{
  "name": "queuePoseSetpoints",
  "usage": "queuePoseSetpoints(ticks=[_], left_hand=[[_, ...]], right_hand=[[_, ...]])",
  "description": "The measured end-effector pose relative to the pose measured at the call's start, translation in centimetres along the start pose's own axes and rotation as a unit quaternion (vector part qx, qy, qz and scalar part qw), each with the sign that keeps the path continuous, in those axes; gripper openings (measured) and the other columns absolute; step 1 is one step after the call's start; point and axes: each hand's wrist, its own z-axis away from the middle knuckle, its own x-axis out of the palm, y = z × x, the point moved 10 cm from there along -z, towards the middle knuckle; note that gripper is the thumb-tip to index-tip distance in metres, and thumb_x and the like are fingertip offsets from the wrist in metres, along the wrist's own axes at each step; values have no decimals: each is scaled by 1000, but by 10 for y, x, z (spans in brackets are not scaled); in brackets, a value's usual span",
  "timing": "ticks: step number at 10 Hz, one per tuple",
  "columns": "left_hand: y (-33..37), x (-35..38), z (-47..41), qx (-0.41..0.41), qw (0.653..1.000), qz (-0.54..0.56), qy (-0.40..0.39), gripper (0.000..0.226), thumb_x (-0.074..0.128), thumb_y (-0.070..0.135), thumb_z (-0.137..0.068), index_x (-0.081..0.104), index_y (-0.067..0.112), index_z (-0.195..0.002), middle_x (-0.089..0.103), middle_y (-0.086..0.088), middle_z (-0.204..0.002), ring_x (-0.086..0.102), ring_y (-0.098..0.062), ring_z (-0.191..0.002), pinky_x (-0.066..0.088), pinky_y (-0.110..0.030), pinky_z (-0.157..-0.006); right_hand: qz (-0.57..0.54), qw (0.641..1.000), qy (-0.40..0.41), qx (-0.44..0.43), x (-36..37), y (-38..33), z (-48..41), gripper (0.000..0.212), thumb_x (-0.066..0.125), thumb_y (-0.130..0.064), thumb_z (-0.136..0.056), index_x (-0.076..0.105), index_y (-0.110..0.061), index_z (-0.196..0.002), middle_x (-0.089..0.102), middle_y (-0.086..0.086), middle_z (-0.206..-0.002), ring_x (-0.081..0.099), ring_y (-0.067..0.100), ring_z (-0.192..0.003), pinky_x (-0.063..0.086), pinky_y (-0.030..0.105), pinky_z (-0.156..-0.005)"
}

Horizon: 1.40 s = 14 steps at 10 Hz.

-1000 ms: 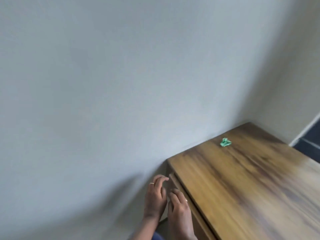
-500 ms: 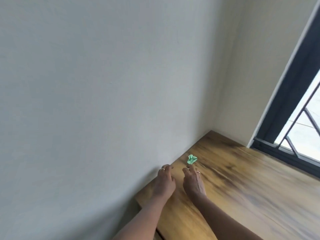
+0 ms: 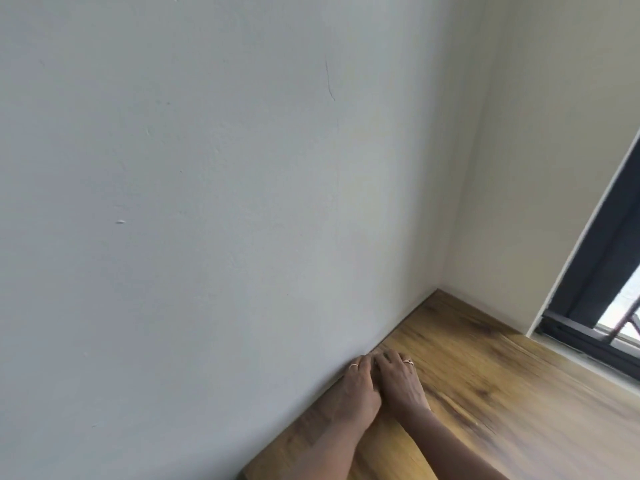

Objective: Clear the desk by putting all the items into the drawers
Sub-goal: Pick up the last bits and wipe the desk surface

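My left hand [image 3: 358, 384] and my right hand [image 3: 400, 381] lie side by side on the wooden desk [image 3: 485, 393], right against the wall. The fingers of both hands curl down and meet at one spot by the wall. The small green item seen earlier is out of sight, and my fingers cover the place where it lay. Whether either hand grips it cannot be told. Each hand wears a ring. No drawer is in view.
A pale wall [image 3: 207, 202] runs along the desk's left edge and meets a second wall at the far corner [image 3: 440, 289]. A dark window frame [image 3: 588, 289] stands at the right, beyond the desk.
Both hands have moved forward along the wall, from the desk's near corner to the green item's spot. The green item, visible before, is now hidden under my fingers.
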Motion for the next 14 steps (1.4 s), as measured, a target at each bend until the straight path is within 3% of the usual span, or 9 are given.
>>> queuePoseSetpoints(ticks=[4,6,7,8,10,11,12,13,14], left_hand=[[-41,-39,69,-46,996,52,51,49,44,12,-95,39,19,-144,49,-2,-141,46,-15,-130,35,-22,-108],[-95,-77,153,-78,986,63,133,43,41,14,-94,49,15,-136,56,-5,-133,54,-17,-122,38,-21,-103],[-127,-85,199,-96,975,108,172,41,49,2,-89,57,10,-128,58,-9,-129,54,-20,-121,36,-21,-104],[-160,-80,246,-111,966,127,195,33,53,2,-89,63,8,-120,61,-10,-122,57,-23,-114,40,-22,-97],[-234,-34,340,-186,946,158,211,21,52,13,-95,66,8,-111,64,-6,-110,60,-22,-103,40,-20,-86],[-268,2,373,-243,933,177,198,20,51,13,-96,65,6,-109,65,-6,-107,60,-20,-101,37,-16,-85],[-310,57,393,-309,910,228,158,20,49,10,-96,66,5,-106,68,-10,-105,63,-20,-97,40,-15,-86],[-344,114,403,-348,894,264,100,25,42,11,-100,65,5,-106,69,-12,-106,63,-20,-98,45,-30,-94],[-367,159,404,-366,884,287,44,32,34,14,-102,62,0,-110,66,-15,-111,59,-20,-104,39,-19,-89]], right_hand=[[-91,995,21,-23,2,-69,69,50,48,-18,-96,29,-19,-143,38,0,-140,43,18,-123,38,25,-101],[-127,990,36,-49,13,-139,133,36,49,-14,-95,46,-11,-130,47,6,-131,54,26,-112,44,30,-94],[-126,989,24,-74,32,-172,172,26,53,-13,-93,54,-4,-117,50,9,-126,59,30,-104,49,35,-86],[-131,985,23,-107,53,-196,213,25,65,-6,-81,62,-4,-106,60,13,-109,67,31,-83,53,32,-66],[-119,982,-87,-118,141,-217,292,28,68,-4,-77,63,-9,-104,65,7,-94,68,28,-70,50,30,-51],[-119,978,-144,-97,192,-210,318,19,62,-8,-83,63,-12,-102,64,7,-97,67,28,-75,49,30,-56],[-137,967,-209,-49,254,-198,335,27,45,-13,-96,58,-12,-120,55,6,-121,59,23,-106,43,24,-83],[-138,954,-266,-29,312,-182,342,26,39,-11,-98,57,-9,-117,56,3,-113,56,18,-105,43,25,-91],[-123,950,-286,-9,362,-161,350,27,40,-9,-97,55,-5,-119,54,9,-116,53,25,-107,38,19,-82]])
